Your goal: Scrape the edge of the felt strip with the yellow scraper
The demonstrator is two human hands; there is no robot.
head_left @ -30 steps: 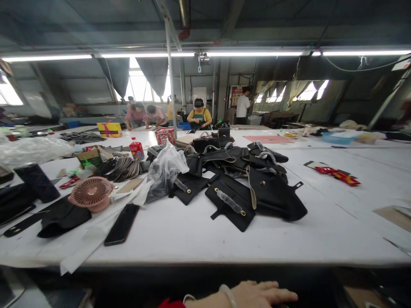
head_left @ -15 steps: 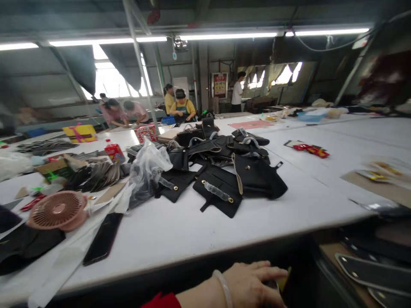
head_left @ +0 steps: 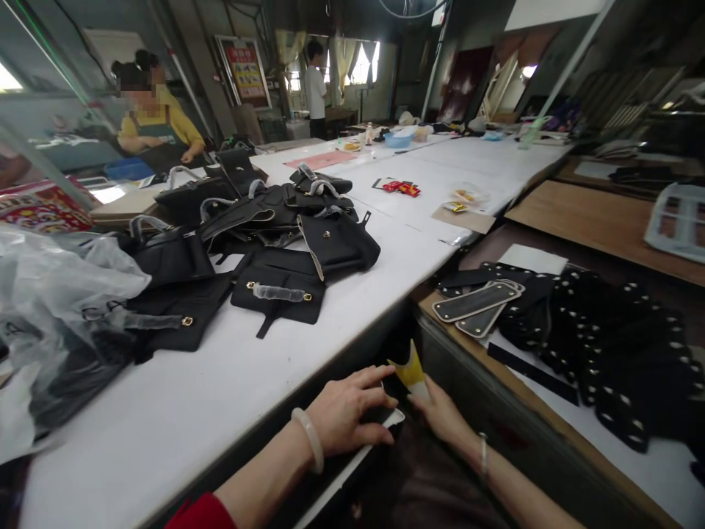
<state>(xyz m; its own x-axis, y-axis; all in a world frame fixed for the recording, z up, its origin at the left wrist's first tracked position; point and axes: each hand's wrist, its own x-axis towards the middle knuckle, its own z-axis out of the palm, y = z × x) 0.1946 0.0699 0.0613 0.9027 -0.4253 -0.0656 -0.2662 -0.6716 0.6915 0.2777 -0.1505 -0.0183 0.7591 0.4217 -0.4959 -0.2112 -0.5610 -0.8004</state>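
Note:
At the near table edge, my left hand (head_left: 351,411) reaches over a white-edged drawer or tray (head_left: 352,470), with its fingers apart and bent slightly downward. The thumb lies near the white rim; what is beneath the palm is hidden. Just to the right, my right hand (head_left: 440,411) is closed on a yellow-and-white piece of paper or packet (head_left: 412,371), which points upward. Its exact kind is unclear. Black handbags (head_left: 247,213) with wrapped handles are heaped on the white table (head_left: 352,308). A black bag flap (head_left: 278,294) with a plastic-wrapped handle lies in front of them.
A clear plastic bag (head_left: 60,308) covers black pieces at left. On the right bench (head_left: 595,228) are black studded parts (head_left: 600,345) and black strips with pale edges (head_left: 476,301). Red packets (head_left: 401,188) lie farther back. A person in yellow (head_left: 159,132) works across the table.
My view has swung right and down. My right hand now shows, holding the yellow-and-white piece. My left hand appears farther left in the picture, beside the white rim.

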